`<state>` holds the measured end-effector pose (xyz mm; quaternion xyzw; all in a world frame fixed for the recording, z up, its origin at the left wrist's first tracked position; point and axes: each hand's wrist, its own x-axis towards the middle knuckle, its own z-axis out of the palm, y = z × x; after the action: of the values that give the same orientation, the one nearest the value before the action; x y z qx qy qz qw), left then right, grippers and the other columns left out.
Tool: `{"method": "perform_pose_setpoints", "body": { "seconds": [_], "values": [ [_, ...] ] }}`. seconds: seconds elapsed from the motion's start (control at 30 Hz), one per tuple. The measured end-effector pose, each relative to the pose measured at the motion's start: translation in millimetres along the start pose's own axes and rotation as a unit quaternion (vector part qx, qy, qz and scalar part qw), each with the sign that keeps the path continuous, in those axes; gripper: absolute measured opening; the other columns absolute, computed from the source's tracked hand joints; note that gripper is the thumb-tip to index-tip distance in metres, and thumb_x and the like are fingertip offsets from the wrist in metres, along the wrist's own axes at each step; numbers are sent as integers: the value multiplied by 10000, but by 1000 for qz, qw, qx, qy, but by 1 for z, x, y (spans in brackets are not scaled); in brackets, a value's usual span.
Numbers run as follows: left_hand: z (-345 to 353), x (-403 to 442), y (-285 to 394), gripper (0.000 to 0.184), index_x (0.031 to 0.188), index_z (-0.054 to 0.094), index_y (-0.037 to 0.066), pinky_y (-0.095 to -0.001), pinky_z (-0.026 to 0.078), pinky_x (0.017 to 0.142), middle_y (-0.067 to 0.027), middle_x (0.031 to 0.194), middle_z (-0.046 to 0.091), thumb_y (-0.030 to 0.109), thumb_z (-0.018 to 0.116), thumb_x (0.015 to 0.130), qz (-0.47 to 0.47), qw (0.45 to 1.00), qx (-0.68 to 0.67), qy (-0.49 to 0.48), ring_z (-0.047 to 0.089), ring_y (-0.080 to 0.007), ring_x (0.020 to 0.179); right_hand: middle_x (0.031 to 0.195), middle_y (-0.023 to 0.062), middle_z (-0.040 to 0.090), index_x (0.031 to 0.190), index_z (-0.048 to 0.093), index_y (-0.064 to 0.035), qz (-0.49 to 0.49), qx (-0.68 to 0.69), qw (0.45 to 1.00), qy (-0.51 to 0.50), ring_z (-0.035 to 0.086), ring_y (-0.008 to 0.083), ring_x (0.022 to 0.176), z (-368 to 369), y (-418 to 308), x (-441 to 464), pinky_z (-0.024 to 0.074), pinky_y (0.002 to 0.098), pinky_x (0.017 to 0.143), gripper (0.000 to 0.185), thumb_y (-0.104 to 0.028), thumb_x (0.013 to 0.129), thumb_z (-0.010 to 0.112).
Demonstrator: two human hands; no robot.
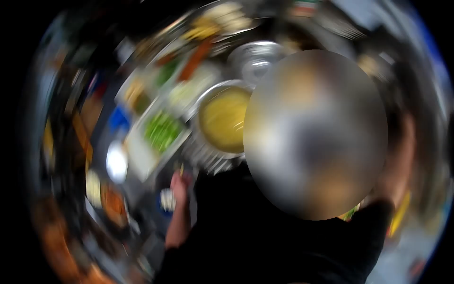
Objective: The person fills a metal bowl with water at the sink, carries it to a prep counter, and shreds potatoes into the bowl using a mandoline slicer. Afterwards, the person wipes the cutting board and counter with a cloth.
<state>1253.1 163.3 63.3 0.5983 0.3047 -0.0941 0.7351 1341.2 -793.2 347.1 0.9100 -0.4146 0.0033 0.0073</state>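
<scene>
My left hand [179, 185] is closed around a thin, pale yellowish item too smeared to name. It is below the white tray of chopped green pieces [162, 132], beside a small dish of white food [168, 199]. A metal pot of yellow liquid [222, 118] is up and to the right of this hand. My right forearm [401, 165] reaches up at the right side, and its hand is lost in blur and shadow, so its fingers and any held item cannot be made out.
A large blurred grey disc [314, 135] covers the centre right. Behind the pot are a metal bowl [257, 59] and a plate of yellow and white food [222, 21]. At the left are a blue item [119, 119], a shiny white oval [117, 162] and a container of orange-brown food [113, 204].
</scene>
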Motion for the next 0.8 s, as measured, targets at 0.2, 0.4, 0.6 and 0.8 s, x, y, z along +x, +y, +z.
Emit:
{"method": "perform_pose_setpoints", "body": {
  "seconds": [0.2, 0.4, 0.6, 0.8],
  "values": [
    [7, 5, -17, 288, 1153, 613, 25, -345, 571, 691, -98, 928, 667, 289, 561, 1050, -16, 992, -47, 112, 683, -214, 769, 1328, 212, 600, 1312, 617, -34, -170, -113, 963, 178, 578, 348, 1220, -29, 6, -29, 450, 465, 1032, 468, -383, 1035, 474],
    [-71, 2, -20, 273, 1179, 590, 4, -335, 584, 678, -106, 952, 646, 244, 540, 1060, 23, 948, -90, 303, 685, -213, 786, 1256, 214, 623, 1273, 622, -15, -265, -141, 859, 415, 597, 354, 1157, -58, -60, -106, 479, 461, 988, 413, -335, 1025, 543],
    [-232, 19, -26, 500, 1441, 401, -50, -319, 581, 684, -129, 1091, 630, 180, 571, 1031, 82, 857, -195, 470, 667, -188, 814, 1348, 169, 628, 1320, 639, -28, -341, -78, 813, 466, 600, 332, 1245, -25, -161, -200, 500, 425, 1040, 377, -233, 1004, 630],
    [-386, 26, 10, 559, 1457, 346, -23, -432, 591, 843, -204, 1296, 542, 163, 604, 998, 93, 761, -274, 580, 624, -326, 1042, 1468, 163, 523, 1390, 592, -56, -527, 126, 746, 387, 509, 335, 1359, 25, -345, -360, 455, 452, 1126, 412, -180, 998, 627]
  ]
}}
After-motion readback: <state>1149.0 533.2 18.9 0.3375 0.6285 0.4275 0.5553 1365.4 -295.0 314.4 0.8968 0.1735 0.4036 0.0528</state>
